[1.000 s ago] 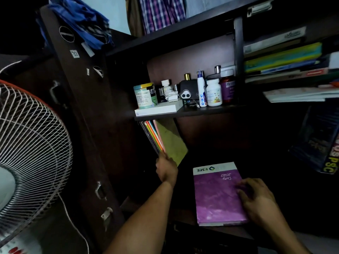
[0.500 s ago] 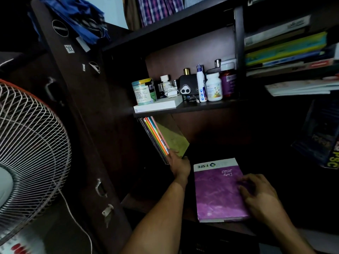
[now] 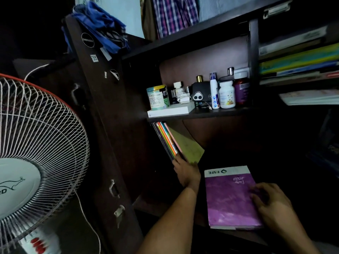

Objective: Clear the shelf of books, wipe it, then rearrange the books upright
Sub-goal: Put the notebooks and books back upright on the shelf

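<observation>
Books (image 3: 167,139) leaning on our gripping left hand (image 3: 187,173) could topple; right hand (image 3: 271,204) rests loosely on purple diary (image 3: 231,197).

Lower shelf compartment, books at left, diary flat at right.

Leaning stack of thin books (image 3: 167,142) at the left end of the lower shelf (image 3: 244,233), tilted, tops up under the upper shelf board (image 3: 220,113); left hand (image 3: 187,172) against the stack's lower edge. Diary (image 3: 229,198) flat on the lower shelf, just right of that hand, with right hand (image 3: 271,204) resting on its right edge. Bottles and jars (image 3: 216,92) in a row on the upper shelf board, flat box (image 3: 170,110) in front at left. Open cabinet door (image 3: 102,125) left of the compartment; fan (image 3: 36,143) further left. Stacked books (image 3: 300,63) lying flat at upper right.
</observation>
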Demonstrator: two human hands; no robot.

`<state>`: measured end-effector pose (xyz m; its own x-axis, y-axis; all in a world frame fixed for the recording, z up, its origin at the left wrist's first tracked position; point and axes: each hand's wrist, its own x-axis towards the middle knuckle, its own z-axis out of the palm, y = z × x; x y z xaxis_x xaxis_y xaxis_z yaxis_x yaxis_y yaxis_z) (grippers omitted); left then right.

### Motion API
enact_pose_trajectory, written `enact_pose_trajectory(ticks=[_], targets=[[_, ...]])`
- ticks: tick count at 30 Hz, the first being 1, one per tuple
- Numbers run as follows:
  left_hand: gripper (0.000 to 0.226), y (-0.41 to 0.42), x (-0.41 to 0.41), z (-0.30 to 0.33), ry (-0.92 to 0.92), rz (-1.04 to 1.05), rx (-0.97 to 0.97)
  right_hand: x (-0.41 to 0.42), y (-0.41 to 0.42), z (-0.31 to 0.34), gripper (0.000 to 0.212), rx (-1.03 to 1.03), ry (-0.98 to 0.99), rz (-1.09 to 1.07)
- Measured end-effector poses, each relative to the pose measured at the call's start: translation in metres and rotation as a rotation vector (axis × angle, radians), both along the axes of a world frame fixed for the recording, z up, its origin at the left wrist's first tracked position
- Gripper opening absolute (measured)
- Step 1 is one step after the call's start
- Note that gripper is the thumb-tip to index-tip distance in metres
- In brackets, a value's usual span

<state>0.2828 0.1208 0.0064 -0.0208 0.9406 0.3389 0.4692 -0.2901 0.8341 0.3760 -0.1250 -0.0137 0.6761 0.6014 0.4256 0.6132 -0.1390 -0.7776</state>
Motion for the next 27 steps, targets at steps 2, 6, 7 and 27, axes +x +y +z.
enact_pose_trajectory(ticks=[2,6,7,27], targets=[[0.069,0.006,0.005,0.002,-0.006,0.058,-0.013,0.002,0.002,-0.001,0.032,0.004,-0.014,-0.007],[0.062,0.014,0.014,0.005,-0.066,0.113,0.0,0.004,0.004,-0.003,0.03,0.018,-0.009,0.003],[0.059,0.014,0.016,0.004,-0.08,0.106,0.018,0.005,0.004,-0.004,0.029,0.023,-0.009,0.007],[0.042,0.011,-0.035,0.013,-0.253,-0.092,-0.137,0.006,0.003,-0.002,0.029,0.074,0.059,0.032]])
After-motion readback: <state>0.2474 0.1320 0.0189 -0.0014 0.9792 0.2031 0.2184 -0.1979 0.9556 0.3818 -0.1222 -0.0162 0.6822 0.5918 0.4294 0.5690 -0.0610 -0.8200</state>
